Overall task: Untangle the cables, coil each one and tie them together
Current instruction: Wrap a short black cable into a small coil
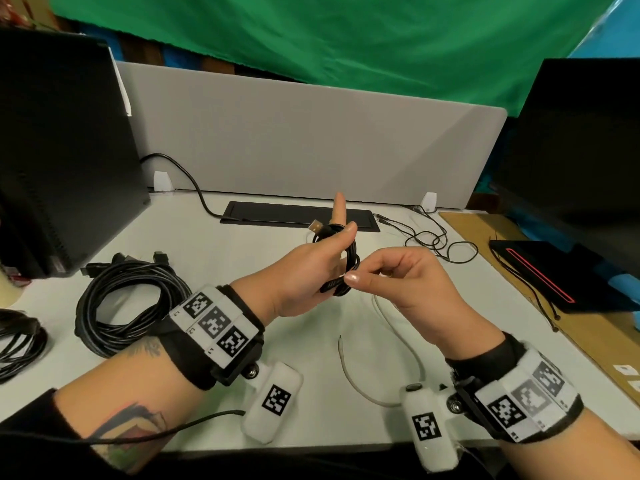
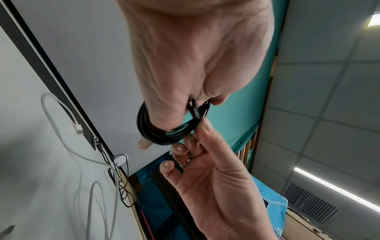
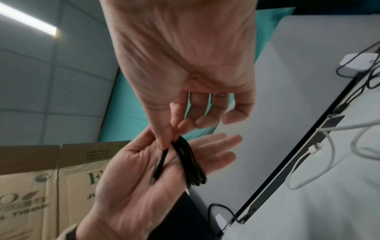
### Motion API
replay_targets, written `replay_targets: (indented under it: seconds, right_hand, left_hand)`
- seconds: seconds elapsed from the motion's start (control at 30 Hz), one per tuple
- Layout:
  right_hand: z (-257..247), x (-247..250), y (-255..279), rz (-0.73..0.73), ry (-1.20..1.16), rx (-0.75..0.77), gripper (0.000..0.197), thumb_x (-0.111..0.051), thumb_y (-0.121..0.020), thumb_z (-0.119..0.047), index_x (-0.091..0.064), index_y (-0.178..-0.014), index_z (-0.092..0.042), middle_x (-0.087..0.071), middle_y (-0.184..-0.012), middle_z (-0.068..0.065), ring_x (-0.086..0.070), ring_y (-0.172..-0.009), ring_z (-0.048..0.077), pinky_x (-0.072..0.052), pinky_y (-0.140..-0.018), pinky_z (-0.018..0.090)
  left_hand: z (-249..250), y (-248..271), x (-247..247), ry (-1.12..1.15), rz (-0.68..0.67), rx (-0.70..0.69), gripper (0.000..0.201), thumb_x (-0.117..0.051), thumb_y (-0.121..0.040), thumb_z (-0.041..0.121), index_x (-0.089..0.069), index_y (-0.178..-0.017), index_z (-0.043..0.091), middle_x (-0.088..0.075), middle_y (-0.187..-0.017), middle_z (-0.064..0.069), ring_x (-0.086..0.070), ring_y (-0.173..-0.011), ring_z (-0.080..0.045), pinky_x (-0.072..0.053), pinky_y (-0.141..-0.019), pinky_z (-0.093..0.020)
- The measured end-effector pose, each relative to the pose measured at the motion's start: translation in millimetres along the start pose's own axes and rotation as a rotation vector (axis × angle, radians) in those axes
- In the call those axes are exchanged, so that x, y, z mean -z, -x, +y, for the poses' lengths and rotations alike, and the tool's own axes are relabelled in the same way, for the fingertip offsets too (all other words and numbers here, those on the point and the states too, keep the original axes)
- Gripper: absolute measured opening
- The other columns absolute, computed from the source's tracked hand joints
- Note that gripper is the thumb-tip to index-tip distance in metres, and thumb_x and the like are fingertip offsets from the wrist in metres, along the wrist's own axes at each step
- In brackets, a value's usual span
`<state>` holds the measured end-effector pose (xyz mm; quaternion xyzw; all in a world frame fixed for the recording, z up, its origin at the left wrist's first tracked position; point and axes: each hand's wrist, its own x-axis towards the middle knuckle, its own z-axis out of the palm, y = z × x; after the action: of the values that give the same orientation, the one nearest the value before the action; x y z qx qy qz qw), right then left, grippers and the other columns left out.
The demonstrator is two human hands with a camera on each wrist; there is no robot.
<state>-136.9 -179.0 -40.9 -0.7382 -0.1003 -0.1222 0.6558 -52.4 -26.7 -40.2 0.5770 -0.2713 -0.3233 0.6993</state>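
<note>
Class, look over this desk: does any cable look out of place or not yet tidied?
Yes. A white cable sprawls loose and uncoiled on the desk below the hands, and a thin black cable lies tangled near the divider. The big black coil at left is gathered, as is the small coil looped over the left hand.

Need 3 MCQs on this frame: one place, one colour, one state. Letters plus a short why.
1. Where does the large bundle of thick black cables lie?
A. on the white desk, on the person's left
B. in the cardboard box
C. on the monitor

2. What colour is the loose thin cable on the desk below the hands?
A. red
B. white
C. green

3. What is the left hand doing?
A. resting flat on the desk
B. carrying a small black cable coil looped round it
C. hanging free of everything

Key: 1 A, it lies left of the left forearm; 2 B, pale against the desk; 3 B, loops circle the hand in the left wrist view.
</note>
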Motion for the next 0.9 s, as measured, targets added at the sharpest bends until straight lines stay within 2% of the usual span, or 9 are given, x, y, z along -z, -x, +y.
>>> replay_targets:
  seconds: [0.1,0.23,0.33,0.43,0.57,0.63,0.7,0.77,0.9]
  right_hand:
    - [0.8,2.9,-0.6,0.062,0.085,0.021,0.02,-0.084,-0.069,-0.008,-0.07,-0.075,0.004,-0.073,-0.07,0.006,-0.065,-0.069,0.015,-0.052,-0.069,0.022]
    - [3.5,4.9,-2.1,0.099,0.014,-0.074,0.033,-0.082,-0.071,0.001,-0.063,-0.097,0.006,-0.072,-0.083,0.012,-0.066,-0.076,0.022,-0.055,-0.07,0.025]
    - [1.9,-1.9,-0.6,0.028,0.078,-0.105,0.019,-0.074,-0.082,0.003,-0.069,-0.1,0.004,-0.07,-0.089,0.026,-0.065,-0.078,0.026,-0.054,-0.071,0.028]
    - [0.9,-6.2,-1.0,0.059,0.134,-0.102,0.011,-0.072,-0.085,0.003,-0.068,-0.095,0.006,-0.069,-0.088,0.028,-0.064,-0.076,0.026,-0.055,-0.073,0.037]
    - [1.3,-6.3,-4.3,0.104,0.157,-0.124,0.01,-0.072,-0.083,0.006,-0.063,-0.084,0.001,-0.065,-0.073,0.012,-0.065,-0.072,0.026,-0.058,-0.07,0.045]
    - [4.0,-6.1,-4.3,0.126,0.184,-0.124,0.013,-0.07,-0.082,0.008,-0.061,-0.081,-0.002,-0.061,-0.069,0.009,-0.064,-0.07,0.026,-0.059,-0.07,0.05]
    - [6.7,-6.2,-4.2,0.161,0.216,-0.123,0.012,-0.069,-0.078,0.005,-0.06,-0.083,0.0,-0.056,-0.066,0.006,-0.061,-0.067,0.025,-0.059,-0.067,0.053]
    - [8.8,-6.4,-4.4,0.198,0.27,-0.113,0.012,-0.069,-0.07,-0.008,-0.062,-0.081,-0.009,-0.051,-0.059,-0.002,-0.057,-0.06,0.019,-0.061,-0.063,0.051]
    - [12.6,-6.2,-3.9,0.243,0.364,-0.101,0.018,-0.067,-0.062,-0.024,-0.053,-0.069,-0.017,-0.047,-0.052,-0.011,-0.06,-0.054,0.015,-0.057,-0.049,0.034]
  left_hand:
    - [-4.7,-0.7,-1.8,0.08,0.005,0.031,0.047,-0.035,-0.104,0.052,-0.012,-0.132,0.082,-0.038,-0.104,0.017,-0.051,-0.096,0.001,-0.037,-0.092,-0.027]
    - [-5.2,0.6,-4.0,0.111,-0.02,0.04,0.042,-0.034,-0.104,0.052,-0.019,-0.126,0.084,-0.048,-0.129,0.033,-0.061,-0.104,0.009,-0.043,-0.088,-0.021]
    - [-6.3,0.5,-7.6,0.063,-0.023,0.013,0.053,-0.034,-0.105,0.049,-0.004,-0.139,0.077,-0.041,-0.151,0.016,-0.052,-0.128,0.002,-0.046,-0.088,-0.019]
    - [-4.8,1.2,-7.2,0.039,-0.023,0.009,0.054,-0.034,-0.106,0.046,-0.007,-0.149,0.064,-0.042,-0.15,0.004,-0.061,-0.114,0.006,-0.052,-0.075,-0.011]
    - [-0.6,1.6,-8.0,-0.056,-0.004,-0.002,0.054,-0.038,-0.105,0.045,-0.022,-0.156,0.044,-0.033,-0.161,-0.004,-0.04,-0.142,-0.01,-0.043,-0.097,-0.018]
    - [0.5,2.6,-9.4,-0.216,0.005,-0.044,0.049,-0.041,-0.105,0.045,-0.041,-0.152,0.03,-0.061,-0.13,-0.003,-0.055,-0.112,-0.008,-0.043,-0.091,-0.023]
    - [0.2,3.5,-10.3,-0.33,0.021,-0.095,0.046,-0.046,-0.104,0.042,-0.061,-0.132,0.008,-0.06,-0.092,0.0,-0.052,-0.092,-0.011,-0.043,-0.091,-0.03]
    - [-1.2,4.1,-11.9,-0.369,0.026,-0.125,0.039,-0.047,-0.106,0.034,-0.068,-0.109,0.001,-0.061,-0.088,0.009,-0.055,-0.091,-0.006,-0.046,-0.092,-0.028]
    - [-3.1,3.7,-17.5,-0.36,0.016,-0.091,0.037,-0.047,-0.106,0.026,-0.061,-0.078,0.007,-0.058,-0.08,-0.008,-0.054,-0.08,-0.02,-0.043,-0.082,-0.033]
